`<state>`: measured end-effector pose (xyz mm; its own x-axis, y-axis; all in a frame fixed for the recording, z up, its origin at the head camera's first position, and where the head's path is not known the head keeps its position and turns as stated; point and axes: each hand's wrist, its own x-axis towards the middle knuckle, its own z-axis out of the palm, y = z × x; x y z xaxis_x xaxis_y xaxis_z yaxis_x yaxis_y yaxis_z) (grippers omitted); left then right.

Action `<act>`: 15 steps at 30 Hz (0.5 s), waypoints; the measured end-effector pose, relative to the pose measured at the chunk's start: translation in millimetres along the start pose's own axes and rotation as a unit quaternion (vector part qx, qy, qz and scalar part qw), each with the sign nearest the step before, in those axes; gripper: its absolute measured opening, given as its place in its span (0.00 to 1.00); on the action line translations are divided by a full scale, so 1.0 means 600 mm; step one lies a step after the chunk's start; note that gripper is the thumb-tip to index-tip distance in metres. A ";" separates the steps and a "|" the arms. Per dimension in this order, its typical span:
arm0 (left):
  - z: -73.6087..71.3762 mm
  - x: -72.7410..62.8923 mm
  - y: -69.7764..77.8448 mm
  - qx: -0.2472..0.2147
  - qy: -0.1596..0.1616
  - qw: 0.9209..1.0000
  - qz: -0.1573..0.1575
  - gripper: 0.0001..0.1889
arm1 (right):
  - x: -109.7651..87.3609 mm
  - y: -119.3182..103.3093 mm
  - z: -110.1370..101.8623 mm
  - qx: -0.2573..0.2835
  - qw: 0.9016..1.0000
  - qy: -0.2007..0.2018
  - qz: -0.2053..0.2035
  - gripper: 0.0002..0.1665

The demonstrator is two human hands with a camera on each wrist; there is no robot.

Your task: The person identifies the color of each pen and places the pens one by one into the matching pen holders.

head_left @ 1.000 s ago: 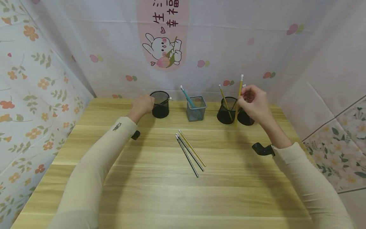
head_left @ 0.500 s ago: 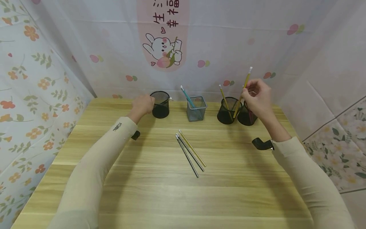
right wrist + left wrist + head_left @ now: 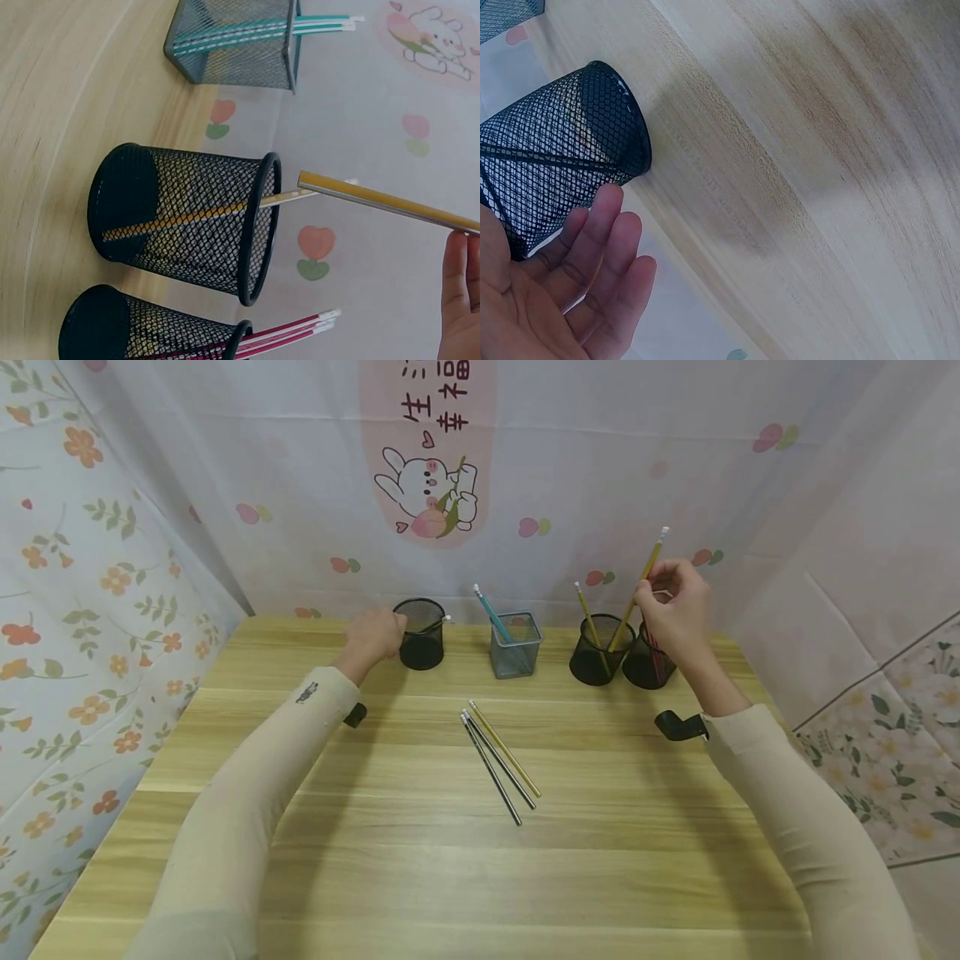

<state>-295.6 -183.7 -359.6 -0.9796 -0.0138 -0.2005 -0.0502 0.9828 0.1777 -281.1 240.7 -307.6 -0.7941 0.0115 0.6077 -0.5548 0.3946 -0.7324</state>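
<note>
My left hand (image 3: 375, 633) is at the rim of a black mesh pencil cup (image 3: 422, 647), with the rim between thumb and index finger in the left wrist view; the other fingers curve loosely beside its wall. A dark pencil with a white eraser leans inside. My right hand (image 3: 681, 602) pinches a yellow pencil (image 3: 651, 560), eraser end up and tilted. Its lower end is just above the mouth of another black mesh cup (image 3: 180, 217), which contains a yellow pencil (image 3: 184, 219). In the right wrist view the held pencil's end is apart from that rim.
A grey square mesh holder (image 3: 514, 647) with teal pencils stands between the black cups. At the far right, another black cup (image 3: 647, 664) contains red pencils (image 3: 292, 330). Two dark pencils (image 3: 491, 768) and a yellow pencil (image 3: 506, 747) lie mid-table. A printed cloth (image 3: 600, 468) hangs behind.
My right hand has lifted and moved slightly right with the yellow pencil, which has gone from near upright beside the cup to tilted over its mouth. My left hand has stayed put.
</note>
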 end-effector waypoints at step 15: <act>0.005 0.005 -0.002 -0.038 0.017 0.999 -0.027 0.24 | -0.004 -0.035 0.017 -0.025 0.999 -0.034 -0.021 0.08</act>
<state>-297.7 -184.1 -363.4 -0.9810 -0.0746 -0.1789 -0.1170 0.9637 0.2401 -270.3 223.3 -296.7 -0.7864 -0.0682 0.6139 -0.5764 0.4384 -0.6896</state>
